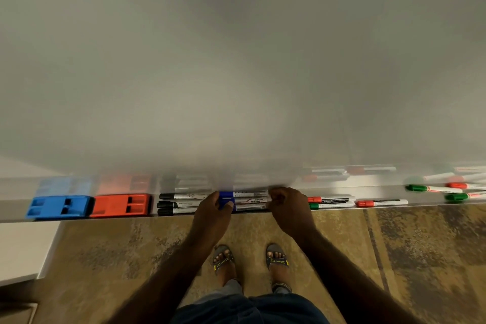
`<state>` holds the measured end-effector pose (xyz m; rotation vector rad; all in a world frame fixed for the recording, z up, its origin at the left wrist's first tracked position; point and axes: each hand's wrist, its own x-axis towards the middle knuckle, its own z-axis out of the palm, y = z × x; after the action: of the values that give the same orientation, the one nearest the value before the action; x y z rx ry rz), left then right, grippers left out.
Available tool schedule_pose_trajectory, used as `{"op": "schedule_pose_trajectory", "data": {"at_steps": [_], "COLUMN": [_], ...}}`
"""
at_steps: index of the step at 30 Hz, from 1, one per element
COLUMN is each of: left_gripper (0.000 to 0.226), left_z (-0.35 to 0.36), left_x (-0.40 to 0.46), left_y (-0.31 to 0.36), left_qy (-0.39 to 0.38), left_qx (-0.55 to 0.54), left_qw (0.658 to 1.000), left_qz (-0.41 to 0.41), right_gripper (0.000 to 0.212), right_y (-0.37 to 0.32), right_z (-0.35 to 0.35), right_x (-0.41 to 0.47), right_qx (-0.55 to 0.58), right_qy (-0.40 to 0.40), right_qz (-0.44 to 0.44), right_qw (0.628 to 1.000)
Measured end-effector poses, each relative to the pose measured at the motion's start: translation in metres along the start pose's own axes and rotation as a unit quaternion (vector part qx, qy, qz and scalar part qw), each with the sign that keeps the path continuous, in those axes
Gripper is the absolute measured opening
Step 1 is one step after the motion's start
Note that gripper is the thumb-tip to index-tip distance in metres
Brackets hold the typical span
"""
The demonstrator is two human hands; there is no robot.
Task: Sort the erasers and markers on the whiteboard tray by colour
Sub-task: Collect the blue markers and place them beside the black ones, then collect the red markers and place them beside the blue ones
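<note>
Both hands sit at the middle of the whiteboard tray, closed on the 2 ends of a bundle of blue markers. The left hand wraps the blue caps, thumb across them; the right hand is curled over the barrel ends, though how tightly it grips cannot be told.

Touching the left hand's far side lie 3 black markers, stacked lengthwise. Next along sits a red eraser, then a blue eraser, edge to edge. Right of the right hand lie red and green markers, mixed, with a single red marker beside them and more green and red ones scattered near the far right.

The whiteboard above is blank, faintly mirroring the tray. Below is mottled brown flooring, sandalled feet, and a pale cabinet at left.
</note>
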<state>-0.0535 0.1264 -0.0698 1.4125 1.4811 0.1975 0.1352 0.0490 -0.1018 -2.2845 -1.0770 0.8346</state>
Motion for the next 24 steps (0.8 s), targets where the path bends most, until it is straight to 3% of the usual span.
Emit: {"op": "schedule_pose_trajectory", "data": {"at_steps": [13,17,21,24], "left_gripper": [0.027,0.031,0.042,0.041], "left_z": [-0.001,-0.006,-0.015,-0.016], "left_x": [0.002,-0.001,-0.014,-0.02], "left_y": [0.0,0.0,0.007,0.013], "left_qy": [-0.004,0.004,0.01,-0.004], "left_qx": [0.03,0.063,0.041,0.035], "left_qw": [1.0,0.998,0.998,0.994], "left_qz": [0.003,0.01,0.05,0.1], "right_gripper": [0.005,0.01,0.003,0.017], "right_y": [0.003,0.005,0.013,0.025], "right_z": [0.006,-0.004,-0.017,-0.032], "right_x": [0.002,-0.002,-0.014,-0.021], "right_qx": [0.042,0.062,0.046,0.029], "right_qy": [-0.046,-0.017,0.037,0.093], "right_qz": [0.018,0.015,-0.027,-0.04], "right_qw": [0.998,0.998,0.998,0.994]}}
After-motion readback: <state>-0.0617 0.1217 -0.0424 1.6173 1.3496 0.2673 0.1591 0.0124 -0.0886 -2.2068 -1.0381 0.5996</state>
